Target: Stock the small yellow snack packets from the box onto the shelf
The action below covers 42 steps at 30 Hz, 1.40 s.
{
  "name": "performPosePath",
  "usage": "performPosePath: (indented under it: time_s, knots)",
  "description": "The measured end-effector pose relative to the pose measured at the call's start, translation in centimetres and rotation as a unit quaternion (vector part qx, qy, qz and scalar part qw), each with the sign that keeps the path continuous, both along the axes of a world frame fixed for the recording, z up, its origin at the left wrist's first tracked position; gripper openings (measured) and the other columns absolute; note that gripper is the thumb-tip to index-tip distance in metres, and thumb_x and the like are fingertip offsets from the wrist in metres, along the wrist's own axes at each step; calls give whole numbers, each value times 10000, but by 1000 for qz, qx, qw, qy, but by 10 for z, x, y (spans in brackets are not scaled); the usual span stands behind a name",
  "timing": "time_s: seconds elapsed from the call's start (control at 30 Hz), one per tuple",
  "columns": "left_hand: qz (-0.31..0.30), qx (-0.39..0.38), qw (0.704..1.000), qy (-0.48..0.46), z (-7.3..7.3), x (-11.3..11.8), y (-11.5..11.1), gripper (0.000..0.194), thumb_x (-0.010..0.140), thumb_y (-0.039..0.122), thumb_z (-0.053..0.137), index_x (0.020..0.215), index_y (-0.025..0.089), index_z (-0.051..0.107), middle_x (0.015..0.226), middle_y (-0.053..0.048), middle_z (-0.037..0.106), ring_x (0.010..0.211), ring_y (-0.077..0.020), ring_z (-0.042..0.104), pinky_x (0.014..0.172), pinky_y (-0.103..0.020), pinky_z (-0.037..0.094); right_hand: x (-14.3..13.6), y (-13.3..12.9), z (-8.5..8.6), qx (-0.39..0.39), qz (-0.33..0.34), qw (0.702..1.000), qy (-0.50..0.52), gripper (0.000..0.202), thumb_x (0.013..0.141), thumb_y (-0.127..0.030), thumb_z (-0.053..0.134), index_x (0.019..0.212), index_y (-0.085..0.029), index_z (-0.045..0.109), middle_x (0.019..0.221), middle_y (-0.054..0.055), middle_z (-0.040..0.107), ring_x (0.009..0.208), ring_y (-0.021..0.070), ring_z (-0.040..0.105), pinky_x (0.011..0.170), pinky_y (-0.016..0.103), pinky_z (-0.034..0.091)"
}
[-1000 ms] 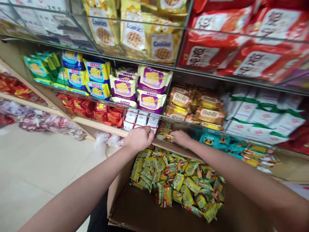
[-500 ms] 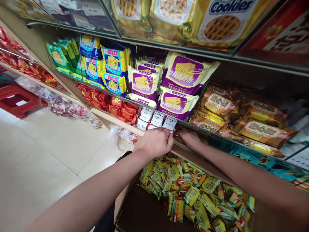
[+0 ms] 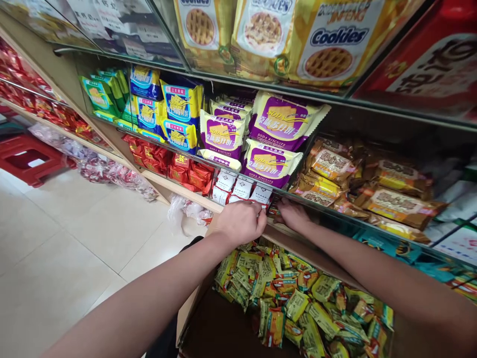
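Head cam showed your snack packets jumbled in the carton, long axes pointing every which way. Your left hand had fingers curled together by its far corner, while your right hand sat half-hidden in the shelf, couldn't tell its grip. Purple packs read "SODA BISCUITS", a yellow bag "JINFENG Cookies"; pale tile floor.

Left hand curled at far rim of cardboard carton; wrapped snacks heaped inside. Right hand at low shelf.
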<state>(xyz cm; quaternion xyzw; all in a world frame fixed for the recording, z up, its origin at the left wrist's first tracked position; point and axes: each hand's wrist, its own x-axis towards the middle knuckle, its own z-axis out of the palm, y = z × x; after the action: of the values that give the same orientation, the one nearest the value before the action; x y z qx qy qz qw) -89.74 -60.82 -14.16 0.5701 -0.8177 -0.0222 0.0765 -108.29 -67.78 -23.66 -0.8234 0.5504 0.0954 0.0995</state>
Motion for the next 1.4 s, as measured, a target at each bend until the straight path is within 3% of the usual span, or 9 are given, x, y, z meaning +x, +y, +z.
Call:
performPosePath:
  time_s: [0.3, 0.5, 0.57, 0.67, 0.8, 0.97, 1.1, 1.23, 1.4]
  knots:
    - [3, 5, 1000, -7, 3, 5, -3, 402, 846, 369, 220, 752, 194, 570, 699, -49, 636, 643, -194, 588, 547, -288, 362, -27, 27, 39, 8, -24, 996, -84, 251, 769, -388, 511, 825, -157, 593, 866, 77, 594, 796, 180, 556, 685, 254, 406]
    - [19, 43, 999, -18, 7, 3, -9, 406, 835, 405, 229, 708, 189, 549, 664, -48, 630, 621, -178, 581, 508, -268, 320, -57, 151, 96, -149, -59, 938, -308, 149, 809, -317, 463, 829, -193, 542, 837, 44, 573, 805, 167, 525, 723, 291, 399]
    - [36, 45, 998, -13, 5, 2, -9, 398, 831, 409, 239, 683, 190, 536, 658, -42, 625, 601, -166, 571, 493, -257, 309, -55, 200, 76, -197, -40, 921, -335, 57, 784, -219, 490, 781, -192, 540, 778, 37, 563, 754, 155, 520, 676, 264, 406]
    - [37, 42, 998, -2, 3, 3, -7, 401, 830, 414, 239, 659, 188, 522, 611, -33, 598, 553, -148, 546, 482, -241, 306, -46, 250, 6, -68, -85, 954, -278, 186, 699, -157, 556, 881, -192, 573, 932, 62, 582, 830, 166, 547, 720, 242, 433]
    - [33, 42, 999, -3, 4, 5, -3, 415, 827, 441, 245, 640, 190, 518, 552, -16, 561, 514, -139, 521, 463, -227, 300, -30, 264, -75, 10, -200, 970, -141, 573, 549, -160, 668, 1105, -168, 530, 1143, 138, 525, 1024, 310, 487, 836, 371, 410]
    - [20, 9, 998, 53, 15, 5, 6, 348, 824, 379, 286, 773, 200, 580, 653, -27, 621, 589, -157, 567, 517, -242, 378, -18, 250, -66, 75, -174, 977, -95, 396, 588, -83, 575, 979, -139, 608, 933, 144, 623, 910, 306, 548, 784, 393, 422]
    - [-136, -98, 972, 167, 11, 6, 34, 280, 814, 280, 342, 947, 203, 576, 902, -59, 637, 851, -184, 574, 787, -307, 425, -27, 254, -33, 63, -209, 966, -136, 297, 566, -95, 555, 852, -141, 624, 865, 117, 631, 829, 256, 574, 730, 320, 432]
    - [-192, -13, 942, 273, -16, -16, 89, 314, 777, 279, 455, 1082, 234, 517, 1089, -55, 571, 1021, -188, 510, 879, -307, 407, -38, 270, -4, -32, -328, 871, -363, 208, 588, -122, 518, 789, -163, 554, 764, 47, 579, 732, 174, 539, 666, 259, 409]
    - [-86, 257, 859, 435, -37, -72, 132, 296, 783, 409, 438, 890, 177, 586, 766, -26, 618, 696, -146, 556, 657, -248, 455, -32, 275, 35, 4, -360, 612, -704, 226, 642, -263, 593, 801, -183, 455, 663, -28, 500, 589, 101, 452, 543, 198, 369]
